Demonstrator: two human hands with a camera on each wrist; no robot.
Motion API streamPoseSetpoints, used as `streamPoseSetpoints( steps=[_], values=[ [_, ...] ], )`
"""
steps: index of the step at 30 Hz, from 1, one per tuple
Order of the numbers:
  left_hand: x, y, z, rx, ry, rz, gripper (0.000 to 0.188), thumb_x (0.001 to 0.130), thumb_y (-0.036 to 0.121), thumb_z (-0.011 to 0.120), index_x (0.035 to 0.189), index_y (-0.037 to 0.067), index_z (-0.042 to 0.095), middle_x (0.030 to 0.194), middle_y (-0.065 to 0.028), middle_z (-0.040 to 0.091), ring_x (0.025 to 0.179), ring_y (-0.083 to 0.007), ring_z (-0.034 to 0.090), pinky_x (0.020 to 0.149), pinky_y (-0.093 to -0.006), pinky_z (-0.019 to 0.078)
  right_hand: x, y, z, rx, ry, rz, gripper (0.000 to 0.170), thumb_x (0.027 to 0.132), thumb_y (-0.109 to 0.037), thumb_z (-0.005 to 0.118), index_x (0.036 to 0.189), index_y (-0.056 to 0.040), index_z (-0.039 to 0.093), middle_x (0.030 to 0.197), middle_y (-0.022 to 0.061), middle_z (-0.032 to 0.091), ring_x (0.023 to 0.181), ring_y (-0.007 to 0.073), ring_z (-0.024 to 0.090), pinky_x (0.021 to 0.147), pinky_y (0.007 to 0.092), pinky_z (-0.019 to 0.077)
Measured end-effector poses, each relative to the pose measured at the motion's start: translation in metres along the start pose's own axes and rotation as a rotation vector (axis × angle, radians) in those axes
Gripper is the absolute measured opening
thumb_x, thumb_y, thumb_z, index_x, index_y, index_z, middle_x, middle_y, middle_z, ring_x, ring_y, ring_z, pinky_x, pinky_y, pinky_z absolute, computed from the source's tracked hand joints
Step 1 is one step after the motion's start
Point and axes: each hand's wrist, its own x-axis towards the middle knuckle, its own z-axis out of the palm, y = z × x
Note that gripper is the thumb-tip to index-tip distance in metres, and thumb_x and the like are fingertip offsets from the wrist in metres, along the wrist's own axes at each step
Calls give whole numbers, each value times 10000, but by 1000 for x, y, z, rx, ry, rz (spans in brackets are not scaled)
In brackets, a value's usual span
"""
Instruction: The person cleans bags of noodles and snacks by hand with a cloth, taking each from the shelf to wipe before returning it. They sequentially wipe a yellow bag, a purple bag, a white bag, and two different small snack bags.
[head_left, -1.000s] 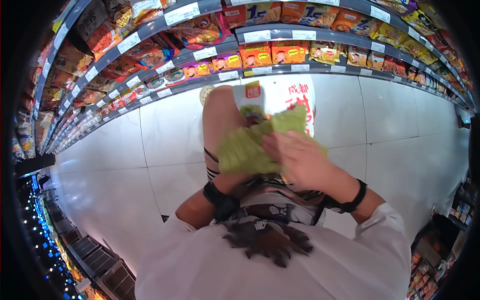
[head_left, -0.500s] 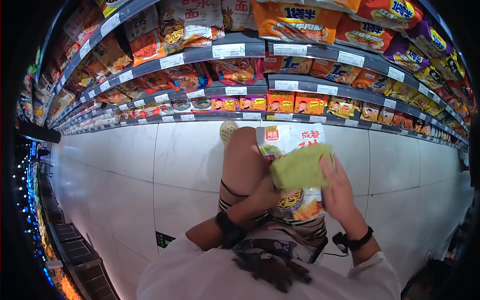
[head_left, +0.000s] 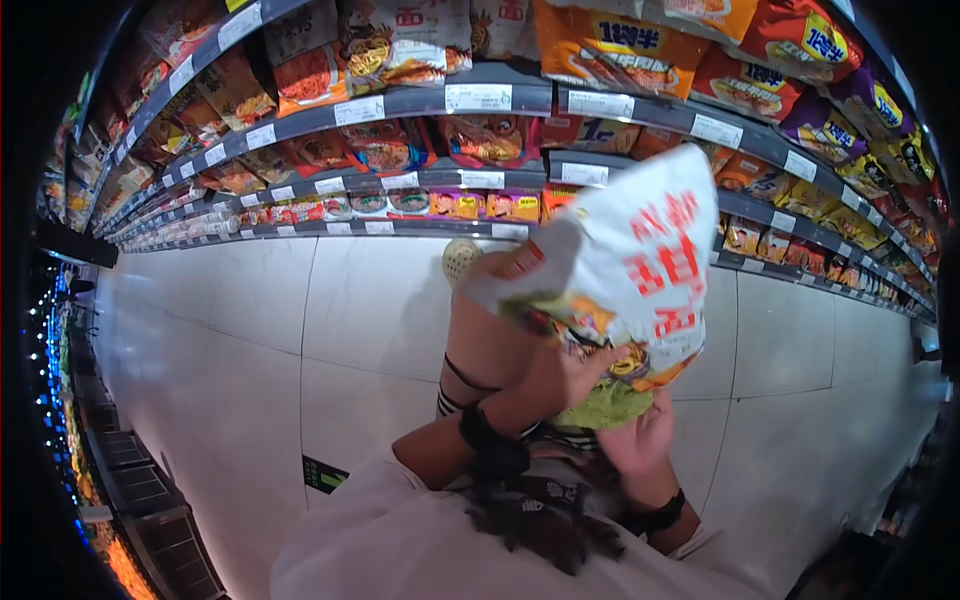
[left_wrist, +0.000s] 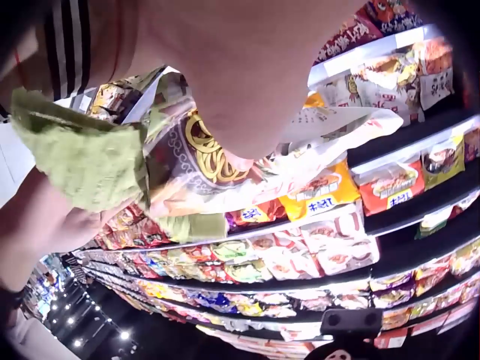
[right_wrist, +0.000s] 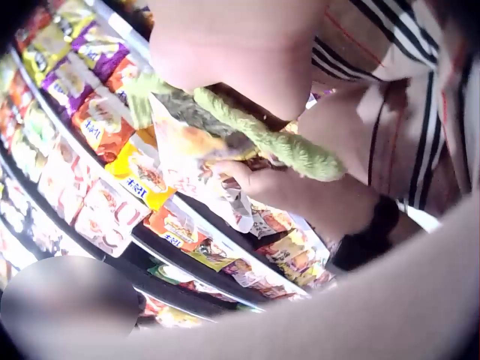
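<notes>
One noodle pkt (head_left: pixel 620 250) is held up tilted in front of the bent leg (head_left: pixel 488 345), its far end raised toward the shelved pkts (head_left: pixel 620 50) and its red-printed front turned to the head cam. Its lower end is gripped by the L hand (head_left: pixel 585 375); in the left wrist view a digit is seen on the front, by the noodle-bowl pic. That low, one-sided grip is prob. used so the pkt can be kept steady w/ most of its surface left uncovered.

A green cloth (head_left: pixel 608 406) is kept at the pkt's lower end, apparently touching it, w/ the R hand (head_left: pixel 642 440) right against the cloth. In the right wrist view, cloth is seen at both sides of that hand, so it's presumably carried there to be within reach of the pkt's underside. Whether it's pinched or just pressed can't be told, b/c of blur & overlap. Both hands are held near each other, cloth btwn them, prob. so that pkt & cloth can be worked together over the lap.

Vs. 0.5 s ago: the pkt was laid lower, nearer the lap, w/ the cloth spread over its front; now it's been swung up & the front bared, red print incl. The cloth has been shifted down to the near end, and the R hand brought closer to the body. The bent leg is left approx. where it was.
</notes>
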Motion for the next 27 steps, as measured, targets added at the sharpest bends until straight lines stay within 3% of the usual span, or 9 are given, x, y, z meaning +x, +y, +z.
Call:
streamPoseSetpoints(
  steps=[1,2,4,6,8,14,18,22,27],
  values=[
    [-3,18,-14,403,-65,204,402,939,320,648,1274,98,627,1020,-164,679,827,-250,668,732,-389,529,1,0,-4,70,2,30,504,1039,-315,310,1447,-32,397,1468,134,455,1346,300,432,1150,465,304],
    [-1,15,-23,422,-48,229,402,939,320,648,1274,98,627,1020,-164,679,827,-250,668,732,-389,529,0,-1,-1,67,-34,27,504,1039,-315,310,1447,-32,397,1468,134,455,1346,300,432,1150,465,304],
    [11,7,-43,808,409,720,419,935,295,648,1308,107,609,863,-177,666,623,-252,635,571,-389,515,-3,-6,13,-19,-31,25,506,1038,-327,324,1450,-42,397,1464,132,463,1330,303,454,1138,460,324],
    [26,7,-71,917,354,616,326,923,202,663,1225,81,641,775,-145,660,515,-186,585,465,-379,466,-7,-16,24,-8,-41,8,508,1037,-339,329,1448,-49,403,1453,136,476,1315,307,472,1123,456,346],
    [62,13,-101,-335,500,-32,282,865,87,713,1123,27,618,1046,-131,660,922,-217,640,779,-380,523,-9,-29,22,-112,-48,-93,510,1033,-346,341,1444,-51,411,1447,135,483,1308,307,480,1116,457,356],
    [136,4,-229,-271,623,404,464,851,6,691,1257,-8,466,1163,-90,618,1032,-183,611,921,-338,496,-7,-48,7,-177,-54,-250,501,1032,-335,362,1439,-45,408,1434,125,494,1307,302,477,1108,450,362],
    [188,6,-294,-314,527,367,412,836,67,737,1177,8,513,1098,-84,631,996,-171,603,891,-343,493,-11,-45,1,-241,-31,-277,505,1032,-331,371,1449,-46,391,1453,120,470,1323,295,458,1117,446,350],
    [233,16,-306,6,569,421,345,835,71,743,1120,9,558,1049,-71,649,940,-145,614,843,-327,498,-15,-43,-3,-233,-7,-274,507,1033,-328,370,1454,-45,382,1461,120,461,1329,296,451,1120,447,345],
    [267,34,-300,-124,525,441,209,800,78,782,956,28,653,854,-23,686,749,-95,631,699,-254,498,-19,-45,-8,-265,37,-327,520,1034,-330,364,1470,-47,355,1478,122,438,1344,298,433,1127,445,338]
  ],
)
